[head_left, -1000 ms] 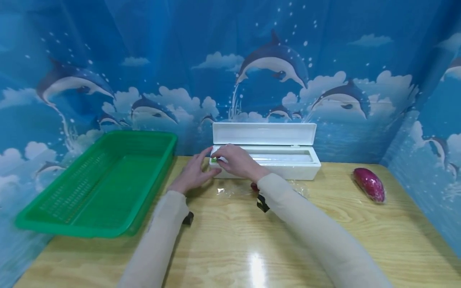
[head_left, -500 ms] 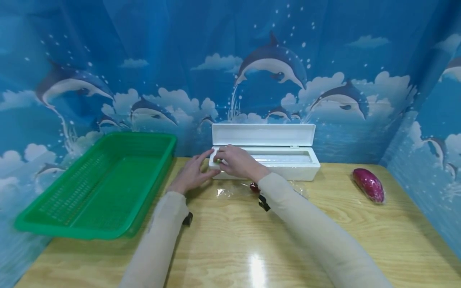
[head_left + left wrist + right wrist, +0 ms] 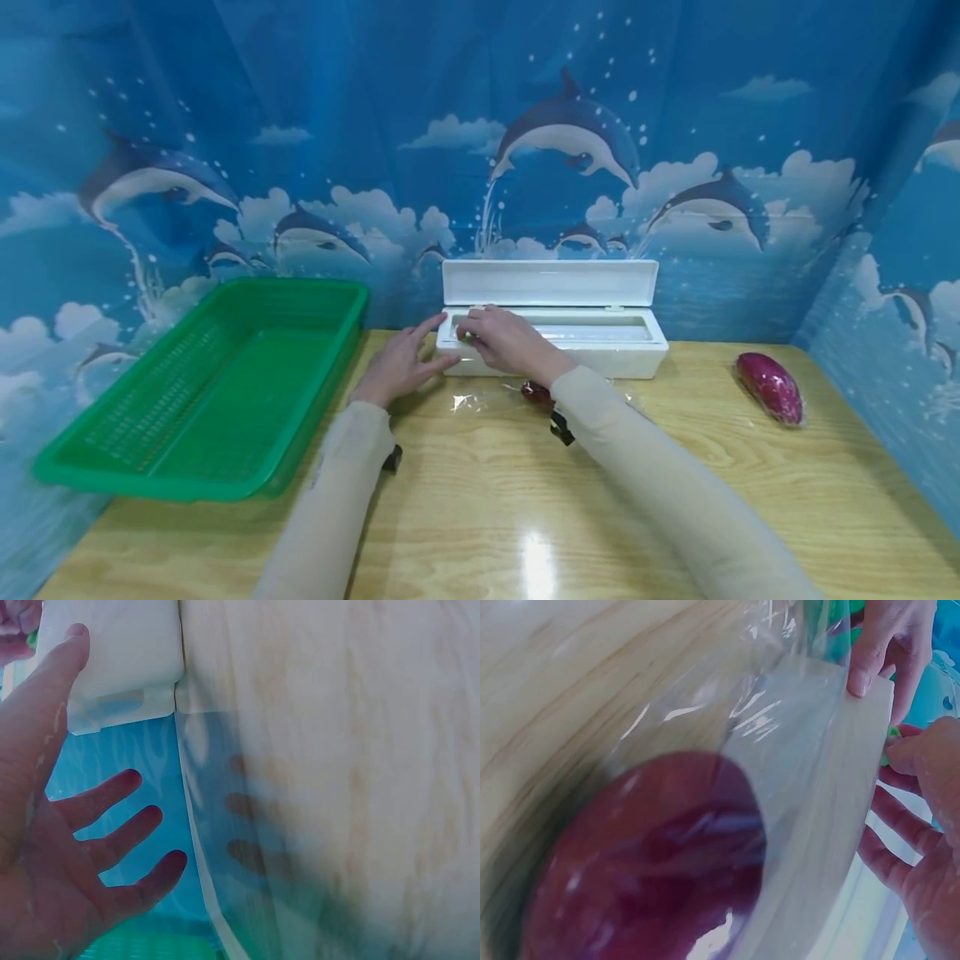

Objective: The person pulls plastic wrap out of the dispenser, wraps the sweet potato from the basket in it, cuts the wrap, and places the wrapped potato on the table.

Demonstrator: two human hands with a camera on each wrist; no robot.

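A long white cling film dispenser (image 3: pixel 600 362) stands against the wall, its lid (image 3: pixel 551 283) raised. My left hand (image 3: pixel 401 367) steadies its left end with fingers spread, the thumb on the front face. At the dispenser's front edge, the fingers of my right hand (image 3: pixel 513 342) pinch a small green slide cutter (image 3: pixel 891 742), mostly hidden by them. Clear cling film (image 3: pixel 776 712) hangs from the dispenser onto the table. Beneath or behind the film lies a glossy dark red rounded thing (image 3: pixel 652 855), partly covered by my right arm in the head view.
A green plastic basket (image 3: pixel 270 400) stands on the left of the wooden table (image 3: pixel 465 517). At the right lies a purple-red oval thing (image 3: pixel 770 388) wrapped in film. A blue dolphin-print curtain (image 3: pixel 420 100) rises behind the table.
My right hand has slid a little to the right along the dispenser's front edge, with the green cutter in its fingers. My left hand has stayed at the left end.
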